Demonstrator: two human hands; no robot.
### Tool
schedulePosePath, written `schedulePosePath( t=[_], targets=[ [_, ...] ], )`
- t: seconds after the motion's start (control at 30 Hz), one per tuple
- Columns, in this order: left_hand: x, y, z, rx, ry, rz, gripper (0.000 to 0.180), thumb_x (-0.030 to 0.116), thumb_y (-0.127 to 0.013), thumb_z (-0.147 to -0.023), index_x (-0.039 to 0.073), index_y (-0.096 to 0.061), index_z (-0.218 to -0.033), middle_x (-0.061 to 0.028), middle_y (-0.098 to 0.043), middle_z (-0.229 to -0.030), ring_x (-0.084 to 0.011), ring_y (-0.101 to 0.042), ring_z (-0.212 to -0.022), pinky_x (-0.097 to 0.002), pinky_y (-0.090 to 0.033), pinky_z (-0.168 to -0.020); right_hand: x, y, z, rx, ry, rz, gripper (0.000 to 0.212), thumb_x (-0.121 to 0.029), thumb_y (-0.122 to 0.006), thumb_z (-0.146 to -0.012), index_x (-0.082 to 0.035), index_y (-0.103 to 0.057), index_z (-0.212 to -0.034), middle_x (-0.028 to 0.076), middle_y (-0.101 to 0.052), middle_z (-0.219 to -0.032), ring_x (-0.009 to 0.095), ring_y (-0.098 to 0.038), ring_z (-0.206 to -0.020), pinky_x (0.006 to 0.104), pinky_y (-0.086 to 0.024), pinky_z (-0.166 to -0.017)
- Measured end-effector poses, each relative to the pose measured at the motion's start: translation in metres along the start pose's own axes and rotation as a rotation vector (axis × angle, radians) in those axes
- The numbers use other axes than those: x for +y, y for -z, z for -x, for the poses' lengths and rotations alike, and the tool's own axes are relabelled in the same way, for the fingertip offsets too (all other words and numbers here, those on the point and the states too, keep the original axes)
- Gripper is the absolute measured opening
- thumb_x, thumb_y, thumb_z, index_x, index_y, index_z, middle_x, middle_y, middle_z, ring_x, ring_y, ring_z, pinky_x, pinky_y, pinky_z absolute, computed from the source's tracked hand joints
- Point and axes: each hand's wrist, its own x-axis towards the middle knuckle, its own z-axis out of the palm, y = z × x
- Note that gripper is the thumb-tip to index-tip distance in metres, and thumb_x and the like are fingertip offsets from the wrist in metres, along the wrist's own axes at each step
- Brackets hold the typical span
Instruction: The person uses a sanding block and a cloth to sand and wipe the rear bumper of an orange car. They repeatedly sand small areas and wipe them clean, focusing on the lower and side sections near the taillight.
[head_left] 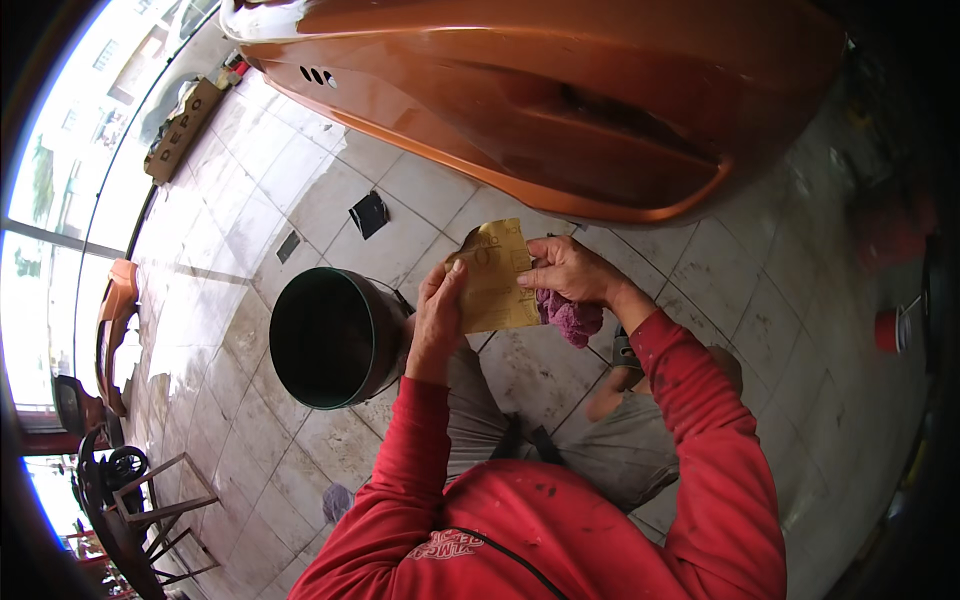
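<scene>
Head view: left hand [438, 305] and right hand [577, 273] are clamping a sheet [493, 287]; cloth [573, 320] is showing beneath the right.

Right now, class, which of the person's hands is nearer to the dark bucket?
Left. The left hand, holding the tan sheet, is just right of the dark bucket; the right hand, at the sheet's other edge, is farther right.

Orange bumper [480, 90] cut off by top edge. Purple cloth [573, 319] partly hidden behind right hand [575, 272] and sandpaper [495, 290]. Bucket [325, 338] bottom lost in shadow. Red container [886, 331] blurred.
</scene>
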Motion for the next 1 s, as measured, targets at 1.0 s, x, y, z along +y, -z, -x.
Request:
schedulePosePath(
  t=[1.0],
  targets=[
    [-0.013,-0.02,0.013,-0.082,-0.011,0.239,0.038,0.029,-0.067,-0.112,0.009,-0.061,-0.144,-0.0075,-0.073,-0.13,-0.0212,-0.074,-0.117,-0.0423,-0.068,-0.089,-0.016,-0.018,0.003,0.384,0.224,0.034,0.043,-0.005,-0.08,-0.094,-0.005,-0.07,-0.136,0.006,-0.08,-0.097,0.011,-0.073,-0.09,0.0294,-0.059,-0.085]
  ],
)
